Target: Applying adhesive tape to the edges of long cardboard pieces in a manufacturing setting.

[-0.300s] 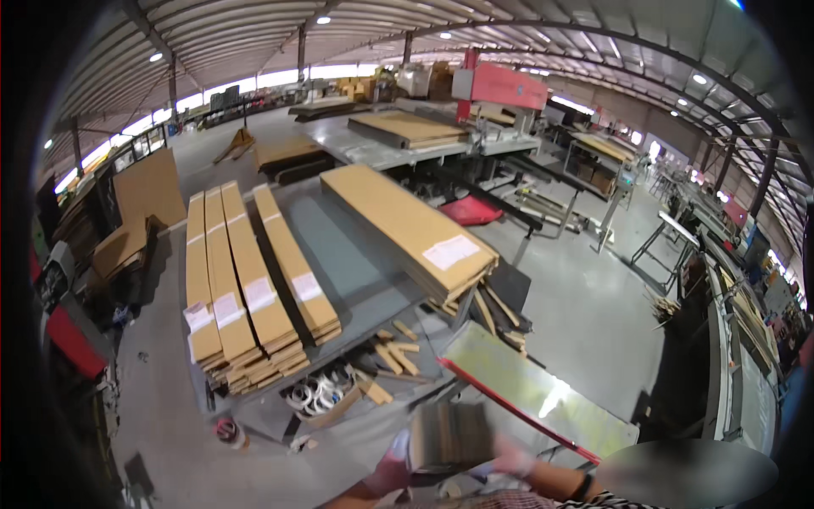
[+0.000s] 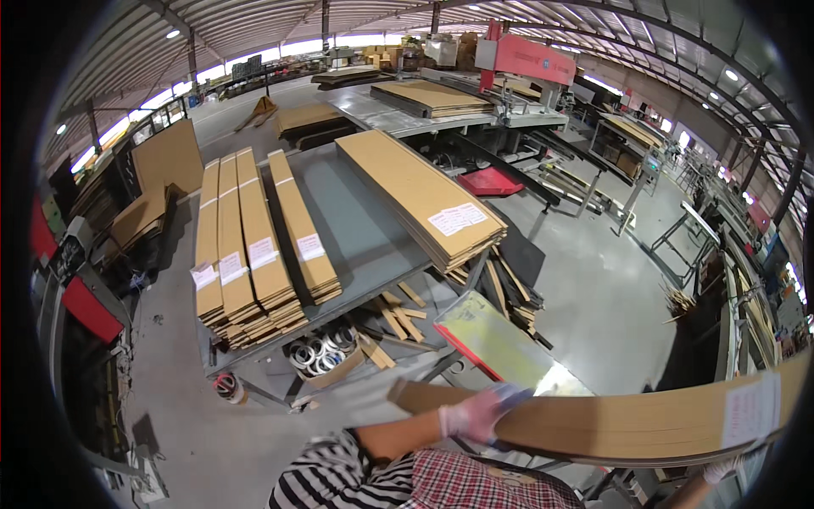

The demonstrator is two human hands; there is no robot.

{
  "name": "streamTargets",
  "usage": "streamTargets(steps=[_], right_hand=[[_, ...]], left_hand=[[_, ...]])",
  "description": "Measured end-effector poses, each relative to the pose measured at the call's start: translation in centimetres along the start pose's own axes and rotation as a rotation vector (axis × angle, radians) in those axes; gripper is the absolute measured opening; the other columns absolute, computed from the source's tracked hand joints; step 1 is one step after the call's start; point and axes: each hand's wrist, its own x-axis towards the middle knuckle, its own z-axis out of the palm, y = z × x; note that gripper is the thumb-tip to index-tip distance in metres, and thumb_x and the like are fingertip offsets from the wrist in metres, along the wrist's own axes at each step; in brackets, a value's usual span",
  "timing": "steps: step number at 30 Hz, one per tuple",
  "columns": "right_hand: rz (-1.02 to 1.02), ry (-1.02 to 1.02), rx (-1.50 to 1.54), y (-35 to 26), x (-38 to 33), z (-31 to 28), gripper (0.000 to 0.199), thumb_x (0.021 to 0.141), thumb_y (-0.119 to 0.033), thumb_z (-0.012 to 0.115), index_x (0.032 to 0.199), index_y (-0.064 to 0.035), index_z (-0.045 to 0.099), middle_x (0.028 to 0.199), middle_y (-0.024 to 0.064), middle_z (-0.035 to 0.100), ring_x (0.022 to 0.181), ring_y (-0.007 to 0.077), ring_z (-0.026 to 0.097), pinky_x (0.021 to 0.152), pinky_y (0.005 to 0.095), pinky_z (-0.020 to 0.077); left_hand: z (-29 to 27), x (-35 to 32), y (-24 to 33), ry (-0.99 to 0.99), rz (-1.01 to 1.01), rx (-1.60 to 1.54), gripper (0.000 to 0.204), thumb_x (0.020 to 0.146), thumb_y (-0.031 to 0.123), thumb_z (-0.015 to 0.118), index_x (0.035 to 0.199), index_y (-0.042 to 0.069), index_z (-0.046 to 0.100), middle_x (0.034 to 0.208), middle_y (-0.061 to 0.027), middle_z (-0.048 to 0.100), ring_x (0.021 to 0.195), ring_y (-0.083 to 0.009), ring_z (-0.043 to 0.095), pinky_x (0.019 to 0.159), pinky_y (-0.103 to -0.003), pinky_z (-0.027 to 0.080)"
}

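A long stack of brown board strips stretches across the lower right, in front of me. It has a white label near its right end. My left hand, in a pale glove, is closed on the stack toward its left end and is slightly blurred. My right hand grips the lower edge near the labelled end; its fingers are partly hidden. Beyond the stack stands a yellow-green topped table with a red edge, partly covered by the strips.
A grey table carries several bundles of board strips on its left and a wider labelled stack on its right. Tape rolls and offcuts lie at its near end. A pink-red machine stands farther back.
The strips were seen end-on between both hands; now they lie lengthwise across the lower right. Both hands have moved right, the right hand farther. The view has shifted too.
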Motion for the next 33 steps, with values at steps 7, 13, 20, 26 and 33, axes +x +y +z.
streamTargets(steps=[7, 13, 20, 26, 33], right_hand=[[0.285, -0.234, -0.156, 8.3, 0.7, -1.5, 0.087, 0.073, -0.031, 0.072, 0.142, -0.0007, 0.029, 0.136, 0.0149, 0.045, 0.123, 0.0247, 0.045, 0.098, 0.0392, 0.0406], [0.414, -0.543, -0.28, 16.7, 14.3, 41.3, 0.086, 0.075, -0.035, 0.071, 0.142, -0.0004, 0.03, 0.137, 0.0148, 0.044, 0.121, 0.0242, 0.047, 0.094, 0.0394, 0.0441], [0.481, -0.925, -0.713, 25.3, 25.5, 65.5, 0.097, 0.067, -0.034, 0.073, 0.144, 0.0012, 0.026, 0.135, 0.0141, 0.046, 0.118, 0.0228, 0.05, 0.096, 0.0367, 0.0422], [0.374, -1.023, -0.528, 37.8, 36.7, 88.0, 0.076, 0.079, -0.028, 0.066, 0.141, -0.0007, 0.032, 0.131, 0.0105, 0.051, 0.117, 0.0195, 0.05, 0.1, 0.0334, 0.0388], [-0.099, -0.891, -1.231, 56.9, 41.7, 101.7, 0.055, 0.088, -0.044, 0.058, 0.126, -0.0048, 0.054, 0.111, 0.0156, 0.063, 0.105, 0.0243, 0.058, 0.093, 0.0325, 0.0427]], left_hand=[[-9.2, 15.4, 0.8, -0.669, 0.038, 0.589, 0.118, 0.053, 0.052, 0.08, 0.145, 0.006, 0.022, 0.109, -0.0188, 0.056, 0.104, -0.0348, 0.053, 0.098, -0.045, 0.034], [-24.1, 10.0, -7.9, -0.942, -0.21, 0.84, 0.114, 0.053, 0.037, 0.084, 0.147, 0.026, 0.022, 0.126, -0.0108, 0.053, 0.12, -0.0262, 0.05, 0.11, -0.057, 0.019], [-45.5, 2.9, -12.7, -0.665, -0.216, 1.263, 0.087, 0.064, 0.015, 0.073, 0.14, 0.026, 0.034, 0.127, -0.006, 0.051, 0.118, -0.0256, 0.05, 0.105, -0.058, 0.028], [-57.1, -9.2, -16.0, 0.118, -0.769, 1.169, 0.077, 0.074, 0.006, 0.065, 0.142, 0.014, 0.03, 0.136, -0.0176, 0.043, 0.124, -0.0351, 0.043, 0.106, -0.042, 0.035], [-58.2, -25.8, -27.1, -0.045, -1.12, 0.713, 0.046, 0.092, 0.027, 0.05, 0.134, 0.01, 0.047, 0.139, -0.0193, 0.043, 0.129, -0.0342, 0.04, 0.109, -0.037, 0.032]])
